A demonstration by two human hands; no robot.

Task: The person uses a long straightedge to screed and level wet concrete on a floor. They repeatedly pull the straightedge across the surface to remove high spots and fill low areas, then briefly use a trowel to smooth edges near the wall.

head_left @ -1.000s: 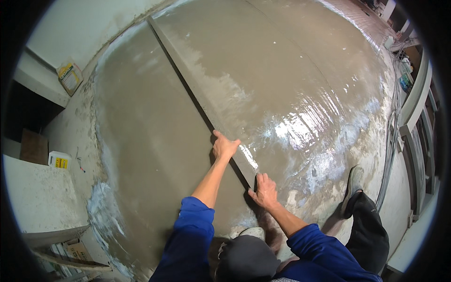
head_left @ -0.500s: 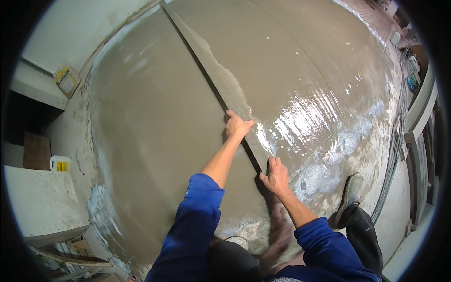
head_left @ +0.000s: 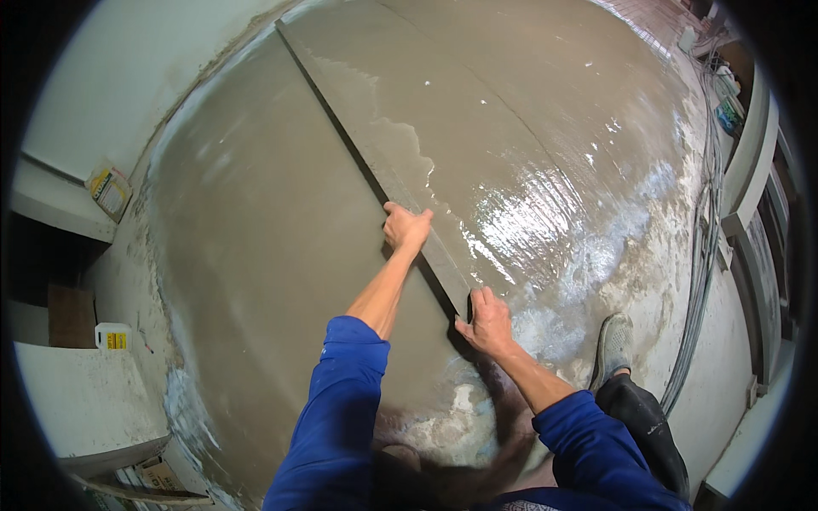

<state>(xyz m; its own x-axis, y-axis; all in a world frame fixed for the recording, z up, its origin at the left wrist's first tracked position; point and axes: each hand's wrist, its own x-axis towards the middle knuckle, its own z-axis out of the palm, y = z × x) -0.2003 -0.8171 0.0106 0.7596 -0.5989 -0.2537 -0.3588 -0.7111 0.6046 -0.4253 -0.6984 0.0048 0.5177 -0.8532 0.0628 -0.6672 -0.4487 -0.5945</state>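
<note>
The left hand (head_left: 406, 228) gripped a long, straight grey bar (head_left: 377, 170) from above, partway along its nearer half, its fingers bent over the left edge and its thumb reaching to the right one. The right hand (head_left: 488, 322) was closed around the bar's near end, thumb on the left edge and fingers over the right. Each hand was thus clasped across the bar's width, neither spread wide, and the two were set apart with a bare stretch of bar between them.

The bar lay on the wet grey cement layer (head_left: 256, 255), slanting from the right hand up and leftward to its far end near the pale wall (head_left: 145, 77). A ragged ridge of cement ran beside its right edge. Blue sleeves (head_left: 339, 409) ended near the elbows, leaving both forearms bare. A grey shoe (head_left: 615, 345) stood to the right of the right hand.
</note>
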